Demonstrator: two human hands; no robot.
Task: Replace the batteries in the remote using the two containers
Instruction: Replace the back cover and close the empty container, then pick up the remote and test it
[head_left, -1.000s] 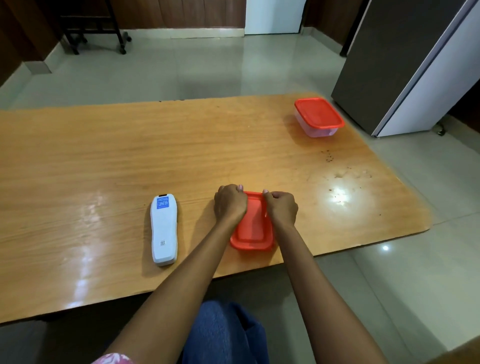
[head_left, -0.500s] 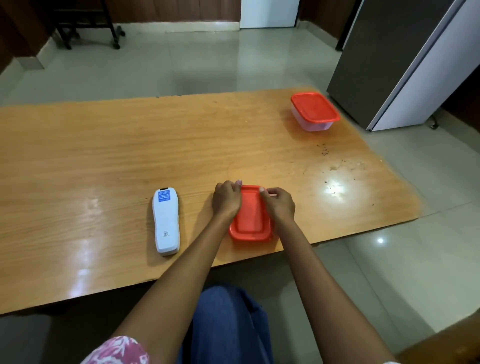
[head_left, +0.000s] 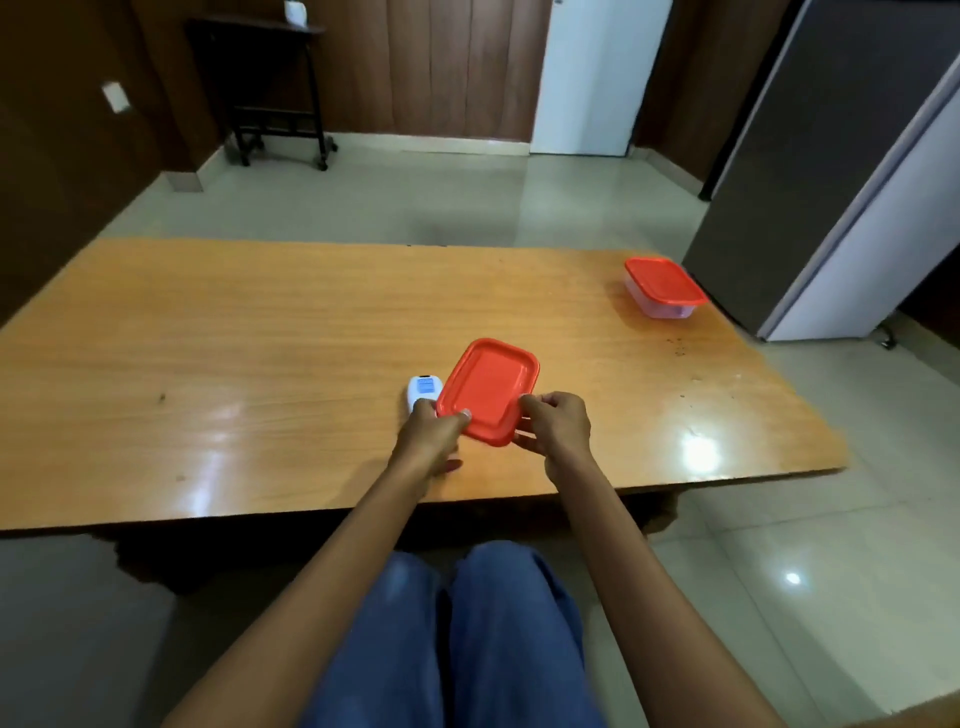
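From the head view, the only 1 we have, we see both hands at the near edge of the wooden table, working on the red lid of the near container. The left hand pinches the lid's near-left edge, fingers closed on it. The right hand pinches the near-right edge the same way. The lid is tilted, its far end raised toward us, so we judge it is being peeled off; the tub beneath is hidden behind lid and hands, and we cannot tell whether the lid is fully free.

The remote lies on the table just beside the lid's left edge, mostly hidden behind the left hand. The 2nd container sits closed at the far right corner, well apart.

We judge the step in hand is opening the 1st container. Next, we would set the lid down clear of the remote, then free a hand for the remote's battery cover.
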